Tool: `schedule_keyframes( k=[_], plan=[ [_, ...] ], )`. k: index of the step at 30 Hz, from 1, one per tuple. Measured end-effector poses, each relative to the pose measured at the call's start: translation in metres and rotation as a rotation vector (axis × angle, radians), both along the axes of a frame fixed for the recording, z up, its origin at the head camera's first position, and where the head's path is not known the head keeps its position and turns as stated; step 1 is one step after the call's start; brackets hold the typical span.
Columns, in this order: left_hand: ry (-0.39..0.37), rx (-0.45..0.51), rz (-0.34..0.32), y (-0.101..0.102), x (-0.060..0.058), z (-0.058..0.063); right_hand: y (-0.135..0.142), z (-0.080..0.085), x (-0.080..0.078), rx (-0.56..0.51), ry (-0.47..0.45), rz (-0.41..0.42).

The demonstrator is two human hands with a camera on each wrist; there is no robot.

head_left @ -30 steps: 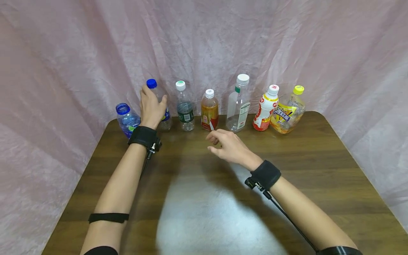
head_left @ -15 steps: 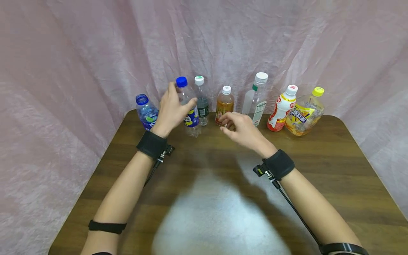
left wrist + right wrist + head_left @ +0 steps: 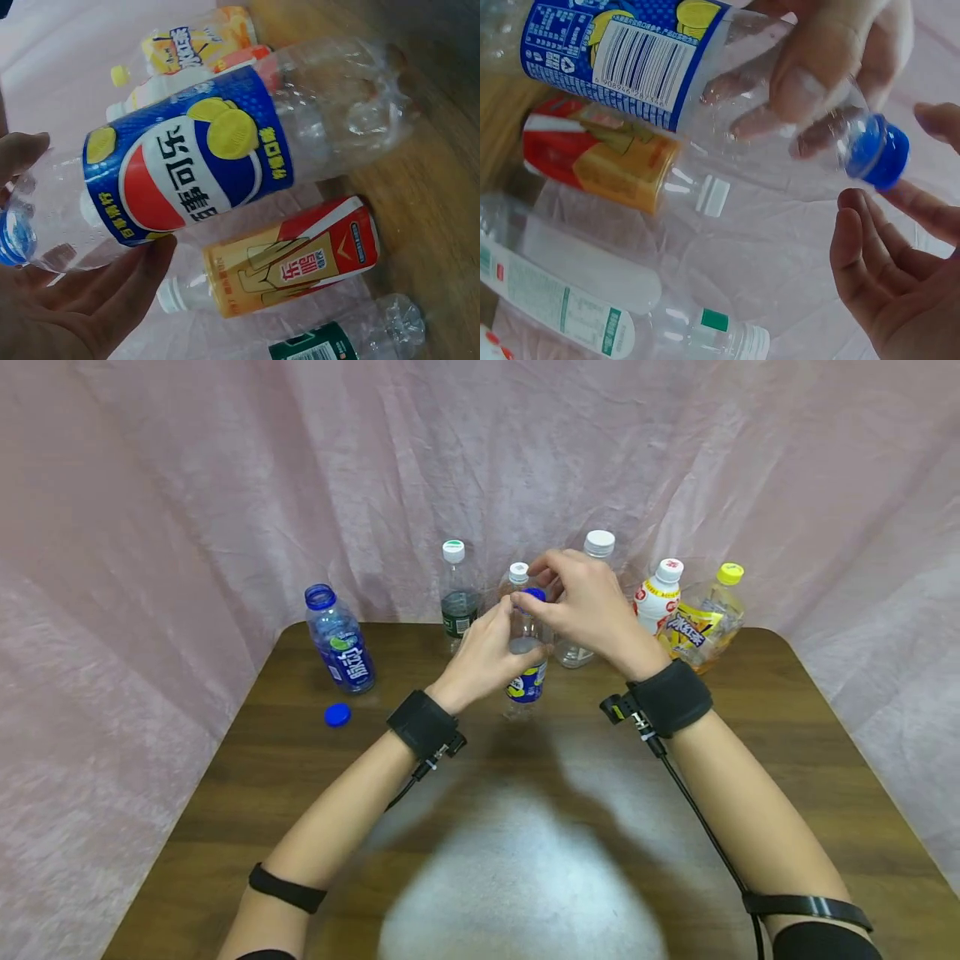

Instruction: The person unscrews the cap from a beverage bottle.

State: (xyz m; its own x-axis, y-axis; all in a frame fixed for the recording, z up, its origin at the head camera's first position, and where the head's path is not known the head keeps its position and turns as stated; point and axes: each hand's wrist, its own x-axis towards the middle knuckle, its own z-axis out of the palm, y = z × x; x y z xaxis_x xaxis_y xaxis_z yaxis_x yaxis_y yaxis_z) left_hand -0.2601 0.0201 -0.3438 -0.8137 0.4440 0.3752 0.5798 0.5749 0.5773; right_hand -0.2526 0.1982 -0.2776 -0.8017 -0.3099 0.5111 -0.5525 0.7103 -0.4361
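Note:
My left hand (image 3: 483,656) grips a clear plastic cola bottle (image 3: 527,683) with a blue lemon-pattern label, fingers and thumb around its upper part. In the head view the bottle stands roughly upright in front of the back row. A blue cap (image 3: 881,154) sits on its neck. Around that cap lies my right hand (image 3: 588,606), with fingers spread. The right wrist view shows one finger (image 3: 922,206) right at the cap's edge and the thumb (image 3: 937,120) apart from it.
A capless blue bottle (image 3: 341,647) stands at left, a loose blue cap (image 3: 337,715) before it. Along the back are a green-label bottle (image 3: 459,603), a tea bottle (image 3: 292,259), a white-capped clear bottle (image 3: 573,654), a red-and-white bottle (image 3: 658,597) and a yellow-capped bottle (image 3: 705,620).
My left hand has brought the cola bottle from the left of the back row rightward and nearer. My right hand has risen to its cap. The loose blue cap has come into sight.

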Motion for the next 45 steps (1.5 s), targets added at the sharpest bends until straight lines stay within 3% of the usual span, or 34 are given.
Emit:
schedule_keyframes(
  k=[6, 11, 19, 30, 40, 45],
  plan=[
    [0.022, 0.014, -0.01, 0.003, -0.002, -0.005, -0.009, -0.001, -0.001, 0.1, 0.043, -0.045],
    [0.045, 0.018, -0.015, 0.002, -0.004, -0.007, -0.009, -0.002, 0.0, 0.097, 0.084, -0.073],
    [0.064, 0.042, -0.067, 0.001, -0.004, -0.009, -0.006, -0.007, 0.001, 0.075, 0.166, -0.027],
    [-0.003, 0.062, -0.123, 0.001, -0.007, -0.011, -0.001, -0.012, 0.0, 0.073, 0.222, 0.105],
    [0.015, 0.058, -0.167, 0.0, -0.009, -0.011, 0.007, -0.012, 0.001, 0.028, 0.216, 0.267],
    [0.011, 0.069, -0.182, 0.001, -0.011, -0.012, 0.009, -0.011, 0.002, 0.021, 0.185, 0.3]
  ],
)
